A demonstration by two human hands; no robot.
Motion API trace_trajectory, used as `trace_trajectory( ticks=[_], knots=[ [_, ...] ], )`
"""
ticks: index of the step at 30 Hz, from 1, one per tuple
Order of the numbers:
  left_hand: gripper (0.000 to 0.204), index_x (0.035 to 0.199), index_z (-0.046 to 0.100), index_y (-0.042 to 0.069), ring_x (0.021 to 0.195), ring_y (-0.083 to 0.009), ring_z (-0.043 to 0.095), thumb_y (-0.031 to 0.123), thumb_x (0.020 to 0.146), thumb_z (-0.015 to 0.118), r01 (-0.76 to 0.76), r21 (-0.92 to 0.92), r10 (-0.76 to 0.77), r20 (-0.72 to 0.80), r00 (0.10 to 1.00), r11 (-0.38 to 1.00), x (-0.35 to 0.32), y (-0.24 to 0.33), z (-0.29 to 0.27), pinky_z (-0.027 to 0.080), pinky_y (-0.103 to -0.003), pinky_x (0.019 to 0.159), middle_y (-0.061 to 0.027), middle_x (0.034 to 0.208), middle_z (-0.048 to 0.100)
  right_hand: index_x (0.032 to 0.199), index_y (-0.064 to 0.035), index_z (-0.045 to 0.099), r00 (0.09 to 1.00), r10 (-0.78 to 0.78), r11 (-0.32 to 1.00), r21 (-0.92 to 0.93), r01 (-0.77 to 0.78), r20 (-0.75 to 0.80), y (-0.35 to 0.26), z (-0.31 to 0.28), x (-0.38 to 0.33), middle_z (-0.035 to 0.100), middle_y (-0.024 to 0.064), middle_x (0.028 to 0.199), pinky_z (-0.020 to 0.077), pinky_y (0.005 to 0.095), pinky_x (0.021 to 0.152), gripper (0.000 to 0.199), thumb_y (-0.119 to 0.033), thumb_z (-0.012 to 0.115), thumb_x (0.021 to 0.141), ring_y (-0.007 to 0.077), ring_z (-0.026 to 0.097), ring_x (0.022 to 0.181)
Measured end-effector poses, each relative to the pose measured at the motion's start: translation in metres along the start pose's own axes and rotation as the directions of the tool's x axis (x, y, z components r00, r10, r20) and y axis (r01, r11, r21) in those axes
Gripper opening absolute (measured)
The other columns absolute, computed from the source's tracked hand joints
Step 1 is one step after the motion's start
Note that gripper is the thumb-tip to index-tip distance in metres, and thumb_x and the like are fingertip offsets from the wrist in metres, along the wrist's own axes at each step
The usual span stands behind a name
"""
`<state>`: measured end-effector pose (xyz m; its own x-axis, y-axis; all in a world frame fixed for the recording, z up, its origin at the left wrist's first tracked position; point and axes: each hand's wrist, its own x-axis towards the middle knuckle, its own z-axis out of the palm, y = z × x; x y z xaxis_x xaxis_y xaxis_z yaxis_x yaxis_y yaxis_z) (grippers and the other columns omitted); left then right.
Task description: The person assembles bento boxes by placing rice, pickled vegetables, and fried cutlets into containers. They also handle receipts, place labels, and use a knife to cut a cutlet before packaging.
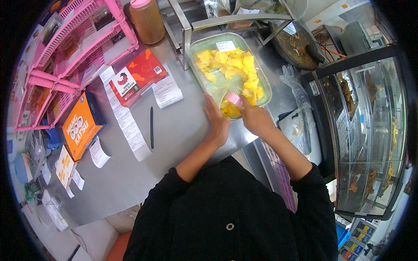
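Observation:
A rectangular clear tray (194,47), lined with green mesh, holds soft yellow food pieces (249,65). My left hand (217,124) rests against the tray's near left side, its visible fingers stretched out along the wall. Over the near end of the tray, my right hand (257,118) is closed on a small pink object (234,98). It looks like a short handle or cap; its lower part is lost among the yellow pieces, so I cannot tell its kind.
Left of the tray lie a red box (136,78), long paper receipts (126,122) and a black pen (152,127). Farther left are an orange box (80,124) and pink baskets (72,82). A metal rack (186,35) and stone mortar (296,48) stand behind; a glass display case (370,130) is right.

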<state>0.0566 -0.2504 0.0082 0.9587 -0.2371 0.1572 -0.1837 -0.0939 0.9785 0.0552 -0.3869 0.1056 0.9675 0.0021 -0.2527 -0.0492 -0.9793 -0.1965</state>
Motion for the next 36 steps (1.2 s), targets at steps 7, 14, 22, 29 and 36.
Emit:
trace_trajectory(
  ticks=[7, 14, 22, 29, 36],
  knots=[
    [0.088, 0.142, -0.015, -0.005, 0.14, -0.0377, -0.016, 0.037, 0.087, 0.038, -0.026, -0.004, 0.026, -0.041, 0.999, 1.0, -0.001, -0.001, 0.003, -0.014, -0.056, 0.106, -0.0253, 0.15, -0.017, 0.132, -0.0019, 0.04, 0.994, -0.09, 0.934, -0.341, 0.104, 0.057, -0.005, -0.005, -0.019, 0.063, 0.0158, 0.065, 0.0488, 0.0434, 0.048, 0.047, -0.019, 0.046, 0.089, 0.0307, 0.063, 0.053],
    [0.09, 0.142, -0.015, -0.004, 0.14, -0.0373, -0.015, 0.043, 0.088, 0.038, 0.002, -0.006, -0.002, -0.064, 0.998, 1.0, -0.003, -0.002, 0.006, -0.014, -0.057, 0.106, -0.0235, 0.151, -0.016, 0.127, 0.0021, 0.041, 0.956, -0.184, 0.972, -0.099, 0.211, 0.23, -0.017, 0.001, -0.01, 0.064, 0.0194, 0.071, 0.0492, 0.0452, 0.055, 0.041, -0.016, 0.044, 0.09, 0.0339, 0.064, 0.062],
    [0.096, 0.143, -0.016, -0.003, 0.141, -0.0365, -0.012, 0.052, 0.087, 0.039, 0.06, 0.085, -0.051, -0.106, 0.993, 0.995, -0.002, 0.0, 0.007, -0.012, -0.056, 0.107, -0.0233, 0.152, -0.012, 0.11, 0.0011, 0.046, 0.903, -0.305, 0.805, 0.588, 0.075, 0.302, 0.024, 0.008, 0.026, 0.058, 0.0274, 0.104, 0.0445, 0.044, 0.083, 0.031, -0.025, 0.044, 0.092, 0.0399, 0.057, 0.1],
    [0.094, 0.143, -0.016, -0.002, 0.141, -0.0361, -0.009, 0.051, 0.087, 0.038, 0.058, 0.028, -0.055, -0.104, 0.993, 0.998, 0.003, 0.01, 0.004, -0.012, -0.054, 0.108, -0.0235, 0.152, -0.012, 0.105, -0.0087, 0.051, 0.738, -0.375, 0.566, 0.769, -0.297, 0.561, 0.049, -0.006, 0.035, 0.046, 0.0024, 0.067, 0.0346, 0.0287, 0.047, 0.029, -0.034, 0.042, 0.097, 0.0143, 0.043, 0.053],
    [0.092, 0.144, -0.009, -0.005, 0.141, -0.035, -0.005, 0.052, 0.088, 0.039, 0.027, -0.052, -0.034, -0.138, 0.99, 0.998, -0.001, 0.002, 0.009, -0.009, -0.049, 0.11, -0.0235, 0.152, -0.008, 0.121, -0.0155, 0.047, 0.756, -0.268, -0.098, 0.764, -0.638, 0.597, 0.069, -0.007, -0.002, 0.028, -0.0093, 0.059, 0.013, 0.0175, 0.035, 0.027, -0.031, 0.042, 0.099, -0.0002, 0.021, 0.042]
  ],
)
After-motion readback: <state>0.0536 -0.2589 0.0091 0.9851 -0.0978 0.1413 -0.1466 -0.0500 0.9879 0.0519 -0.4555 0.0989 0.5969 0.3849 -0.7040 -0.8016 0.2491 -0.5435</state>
